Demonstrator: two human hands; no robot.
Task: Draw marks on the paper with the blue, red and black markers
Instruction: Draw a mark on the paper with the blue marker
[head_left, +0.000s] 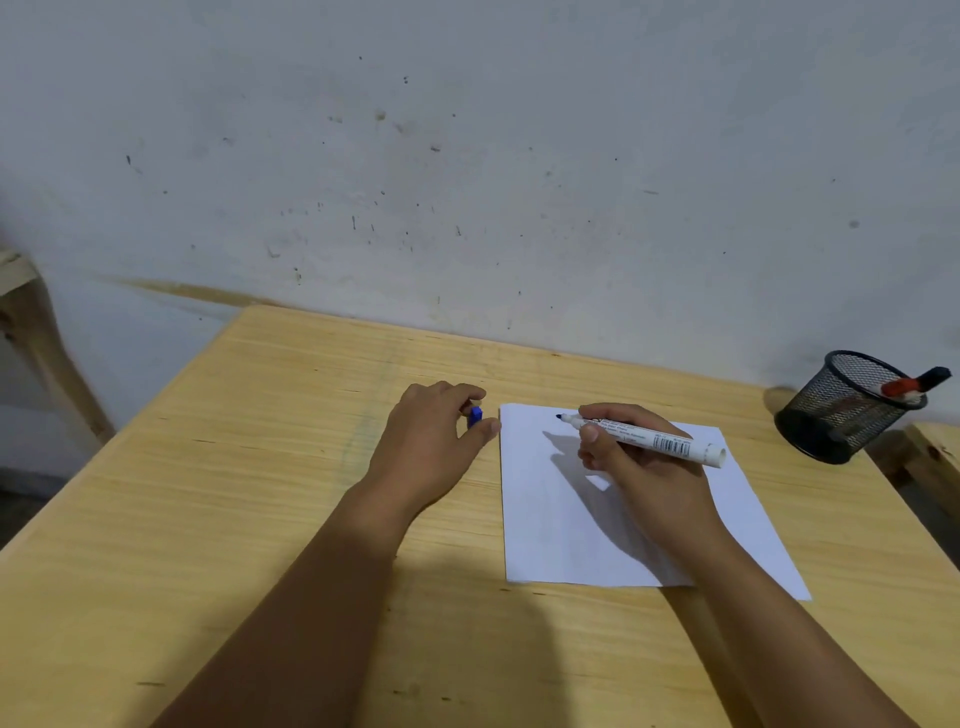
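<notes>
paper (597, 535) lies flat on the wooden table (234, 467), near edge closest to us, looks blank so far, no marks visible. right hand (639, 467) is over its far half, fingers wrapped on the blue marker (649, 440) in a writing grip, cap off, tip pointing left and sitting at or just above the sheet near the far-left corner; can't tell if it's touching yet. left hand (431, 441) is on the table just left of the sheet, pinching the blue cap (475, 417) btwn thumb and fingers. imo we're at the 1st stroke w/ blue. to do it well: drop the tip till it just contacts, light pressure, short pull toward us. sheet isn't held down, so we'd slide the left thumb onto the paper edge or it may skid. farther right, mesh pen cup (852, 405) holds the red marker (901, 387) and black marker (935, 375), well apart from the sheet, next up.
</notes>
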